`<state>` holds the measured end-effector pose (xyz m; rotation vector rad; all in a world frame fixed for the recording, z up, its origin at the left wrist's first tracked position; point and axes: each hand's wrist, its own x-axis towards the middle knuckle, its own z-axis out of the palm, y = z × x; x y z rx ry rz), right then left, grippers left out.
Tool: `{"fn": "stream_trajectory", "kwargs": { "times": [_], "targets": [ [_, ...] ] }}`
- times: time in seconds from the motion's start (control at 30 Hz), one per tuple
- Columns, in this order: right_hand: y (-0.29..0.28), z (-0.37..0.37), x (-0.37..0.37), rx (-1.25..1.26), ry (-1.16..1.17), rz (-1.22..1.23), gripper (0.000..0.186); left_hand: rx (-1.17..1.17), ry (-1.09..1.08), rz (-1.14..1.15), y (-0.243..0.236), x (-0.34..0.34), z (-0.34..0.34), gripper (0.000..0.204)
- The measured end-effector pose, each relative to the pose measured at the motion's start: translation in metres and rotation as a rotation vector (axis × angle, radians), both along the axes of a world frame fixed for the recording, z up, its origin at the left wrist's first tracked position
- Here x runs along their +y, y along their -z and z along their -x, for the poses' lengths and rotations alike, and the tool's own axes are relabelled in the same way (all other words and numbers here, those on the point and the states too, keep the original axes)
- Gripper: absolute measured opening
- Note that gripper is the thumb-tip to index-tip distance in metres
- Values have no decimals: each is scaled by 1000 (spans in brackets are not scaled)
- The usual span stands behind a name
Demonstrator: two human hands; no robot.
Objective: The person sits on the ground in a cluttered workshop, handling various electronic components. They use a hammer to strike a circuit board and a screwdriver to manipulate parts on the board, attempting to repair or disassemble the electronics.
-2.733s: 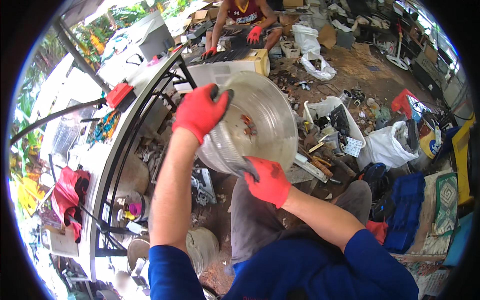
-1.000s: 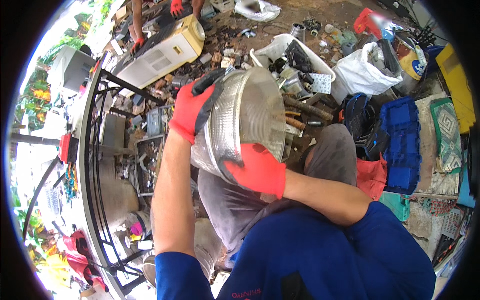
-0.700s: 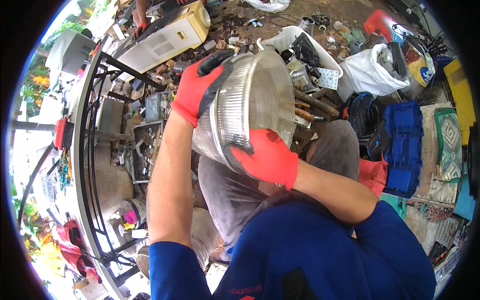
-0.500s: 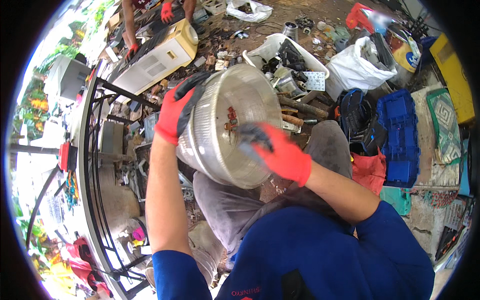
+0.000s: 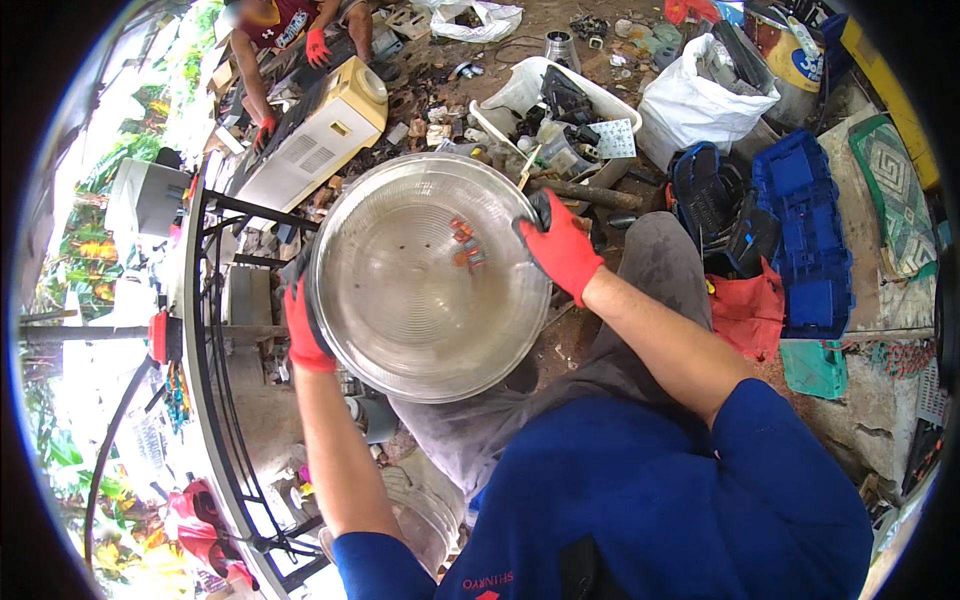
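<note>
A large, round, silvery-grey ribbed tub (image 5: 400,335) is held tilted over my lap, its wide opening facing up toward me. Gloved in red and black, my left hand (image 5: 308,318) grips the tub's left side, with the fingers partly hidden behind it. My right hand (image 5: 558,245), in a matching glove, is closed around the right rim. Inside, right of the middle, lie several small reddish, copper-coloured pieces (image 5: 466,246), too small to name exactly. A few dark specks dot the tub's bottom.
Ahead stands a white bin (image 5: 515,90) of scrap parts, with a white sack (image 5: 705,100) to its right. Blue plastic cases (image 5: 805,240) lie at the right. A black metal frame (image 5: 212,400) runs along the left. A co-worker in red gloves handles a cream-coloured appliance (image 5: 320,140) at far left.
My right hand has come out of the tub and taken hold of its right rim. The tub has turned so its opening faces me more. The reddish pieces inside have shifted.
</note>
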<state>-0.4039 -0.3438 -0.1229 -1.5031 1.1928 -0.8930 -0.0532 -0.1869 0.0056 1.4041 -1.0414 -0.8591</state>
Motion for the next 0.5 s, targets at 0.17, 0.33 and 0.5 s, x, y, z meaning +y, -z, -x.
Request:
{"fn": "stream_trajectory", "kwargs": {
  "times": [0.17,0.33,0.5],
  "targets": [
    [-58,26,-5,72,51,315,55,635,-168,139,55,41,63,38],
    [-59,39,-9,64,-20,306,54,-529,-140,139,112,69,47,35],
    [-44,49,-26,-86,-151,183,50,-1136,-146,236,24,31,75,39]
  ]
}}
